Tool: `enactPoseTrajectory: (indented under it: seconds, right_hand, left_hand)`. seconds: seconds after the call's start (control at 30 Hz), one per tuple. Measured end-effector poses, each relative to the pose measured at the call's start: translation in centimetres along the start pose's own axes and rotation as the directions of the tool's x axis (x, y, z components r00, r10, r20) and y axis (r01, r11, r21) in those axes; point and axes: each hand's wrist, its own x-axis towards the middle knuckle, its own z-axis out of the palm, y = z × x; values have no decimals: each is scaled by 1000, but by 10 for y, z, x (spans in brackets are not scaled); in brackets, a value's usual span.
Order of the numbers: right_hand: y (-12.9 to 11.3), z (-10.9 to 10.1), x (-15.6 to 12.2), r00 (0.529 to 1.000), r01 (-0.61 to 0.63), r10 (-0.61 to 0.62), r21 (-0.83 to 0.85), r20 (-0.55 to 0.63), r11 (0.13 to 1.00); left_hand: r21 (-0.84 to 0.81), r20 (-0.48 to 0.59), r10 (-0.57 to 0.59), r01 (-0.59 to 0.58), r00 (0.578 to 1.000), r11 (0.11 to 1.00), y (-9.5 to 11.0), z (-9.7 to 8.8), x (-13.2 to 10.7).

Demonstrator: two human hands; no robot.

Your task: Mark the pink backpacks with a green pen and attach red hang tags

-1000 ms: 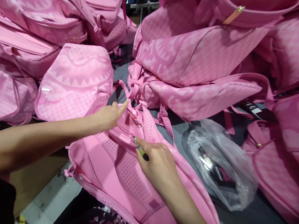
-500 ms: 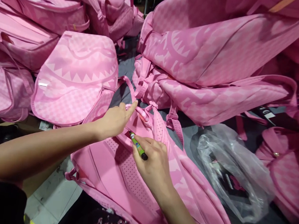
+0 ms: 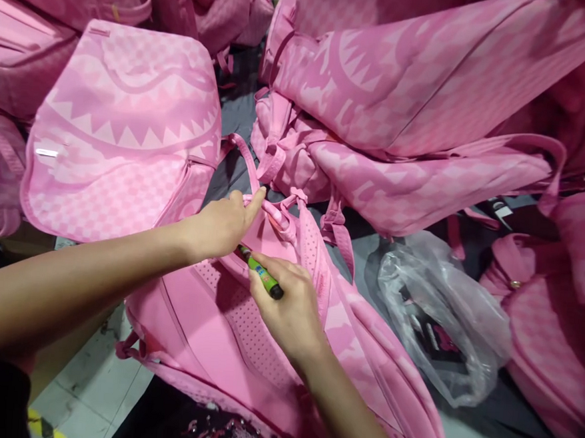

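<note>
A pink backpack [image 3: 200, 319] lies in front of me with its strap side and dotted mesh padding facing up. My left hand [image 3: 224, 224] is at its top edge, beside the carry handle [image 3: 273, 212]. One finger stretches out toward the handle; the others curl down onto the fabric and are partly hidden. In my right hand [image 3: 289, 299] is a slim green marker-like pen [image 3: 264, 278] with a black rear end. Its front end points up and left to the backpack's top panel, just under my left hand, where the tip is hard to make out.
Another pink backpack [image 3: 123, 127] with a toothed print stands at the left. More pink backpacks [image 3: 406, 87] are piled at the back and right. A clear plastic bag [image 3: 440, 323] holding dark tags lies right of the work, on a dark table surface [image 3: 370, 258].
The pen and my right hand have shifted slightly left, bringing the pen's tip closer beneath my left hand. My left hand keeps its place on the backpack. The view has moved a little.
</note>
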Motion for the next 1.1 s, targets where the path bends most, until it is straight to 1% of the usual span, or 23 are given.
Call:
enactPoseTrajectory:
  seconds: [0.07, 0.17, 0.23, 0.3, 0.33, 0.43, 0.47, 0.5, 0.57, 0.67, 0.7, 0.77, 0.87, 0.93, 1.03, 1.1]
  right_hand:
    - [-1, -1, 0, 1000, -4, 4, -14, -7, 1000]
    - [-3, 0, 1, 999, -47, 46, 102, 14, 994]
    - [-5, 1, 2, 999, -52, 51, 80, 15, 995]
    - [-7, 2, 3, 999, -38, 38, 23, -17, 999]
    - [-7, 3, 4, 999, -43, 44, 45, -20, 998]
    - [-7, 2, 7, 993, -111, 101, 217, 60, 970]
    - [-6, 2, 7, 991, -126, 110, 229, 81, 965]
    - [-5, 2, 8, 990, -128, 113, 211, 82, 969]
    - [-4, 3, 8, 994, -103, 97, 172, 41, 980]
    - [-3, 3, 7, 997, -79, 75, 232, 24, 970]
    - [-4, 2, 7, 997, -78, 72, 227, 35, 971]
    - [-6, -1, 5, 995, -84, 76, 140, 58, 987]
    - [-8, -6, 3, 995, -80, 79, 14, 62, 997]
    - [-10, -8, 2, 995, -75, 76, -10, 63, 997]
    - [-9, -10, 0, 996, -72, 73, -13, 55, 997]
    - [-8, -12, -1, 997, -67, 68, -23, 47, 997]
  left_hand:
    - [5, 10, -8, 8, 1000, 1000, 0, -1, 0]
    - [24, 8, -30, 30, 1000, 999, 1, -2, 1]
    - [30, 12, -37, 37, 999, 999, 2, -3, 1]
    - [34, 17, -29, 29, 999, 999, 2, -2, 2]
    - [39, 20, -26, 25, 999, 999, 1, -1, 3]
    - [68, -5, -20, 20, 1000, 997, -1, 4, 6]
    - [81, -16, -20, 21, 1000, 996, -1, 6, 8]
    - [94, -24, -18, 20, 1000, 995, -2, 9, 9]
    - [119, -34, -6, 10, 999, 993, -4, 14, 11]
    - [153, -51, 18, -10, 999, 988, -8, 19, 14]
    - [156, -56, 20, -12, 998, 988, -10, 20, 15]
    - [135, -50, 11, -4, 999, 991, -11, 20, 16]
    - [62, -3, -2, 2, 1000, 998, -9, 14, 16]
    - [48, 26, -23, 22, 999, 999, -5, 10, 14]
    - [89, 27, -84, 82, 996, 993, 1, 7, 12]
    - [101, 19, -63, 61, 998, 993, 0, 8, 12]
